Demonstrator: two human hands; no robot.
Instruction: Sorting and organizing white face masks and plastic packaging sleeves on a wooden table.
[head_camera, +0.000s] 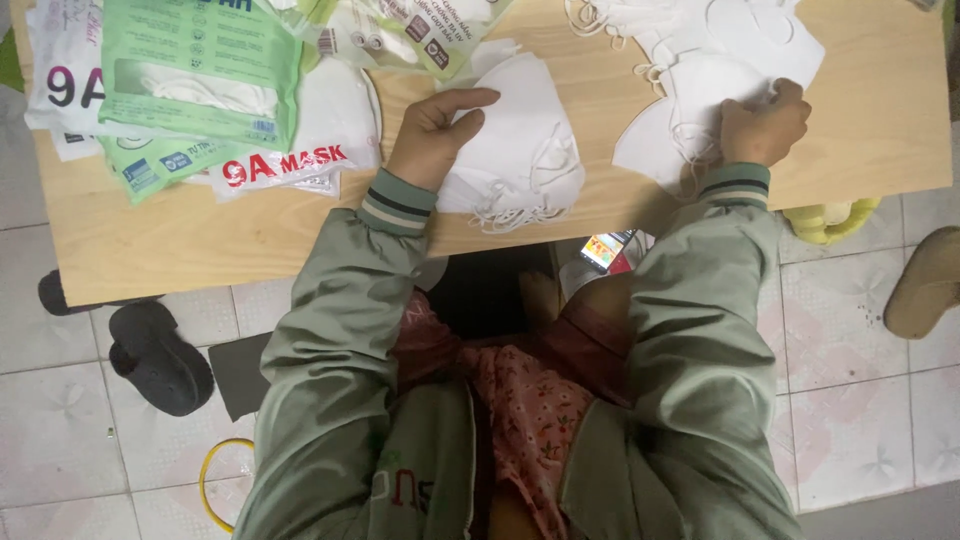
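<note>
Across the middle of the frame: a pale wooden surface (150, 240) runs edge to edge, seen from above, with both sleeves of a green jacket reaching up onto it.
Left hand: the left hand (432, 135) sits just left of centre, fingers curled over the near stack, thumb stretched across its top edge, so it is clamped on the masks.
Near stack: a stack of white masks (525, 150) lies flat at centre frame, ear loops spilling out at its lower edge toward the person.
Right hand: the right hand (765, 125) is at the upper right, knuckles up, fingers bunched together and pressing on a white mask; whether it pinches the mask or only rests on it cannot be told.
Right pile: a loose pile of white masks (690, 80) spreads across the upper right, loops tangled along the top edge.
Upper left: green and white packets (200, 70) overlap in a heap, well apart from the right hand, just beside the left wrist.
Lower left, on the tiled floor: a dark slipper (160, 360) and a yellow loop of cable (215, 470).
Right edge: a tan shoe (925, 285) on the tiles.
</note>
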